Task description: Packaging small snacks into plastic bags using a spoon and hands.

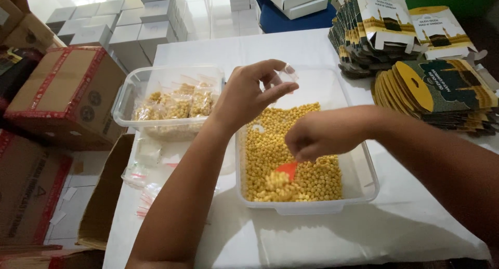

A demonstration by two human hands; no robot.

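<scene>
Scooping yellow pellets point(306, 144) with an orange scoop point(287, 169) pinched in the right hand point(319, 136), inside the tub point(364, 191); above the tub the left hand point(248, 95) pinches a clear bag point(287, 72), apparently the filling step, so the loaded scoop must meet the bag's mouth

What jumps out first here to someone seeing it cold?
The clear plastic tub at centre, heaped with small yellow balls, draws the eye first. Over it the right hand dips an orange scoop into the heap, while the left hand pinches a small clear bag above. Behind on the left sits a second tub of filled bags, and stacks of printed card sleeves fill the right edge.
</scene>
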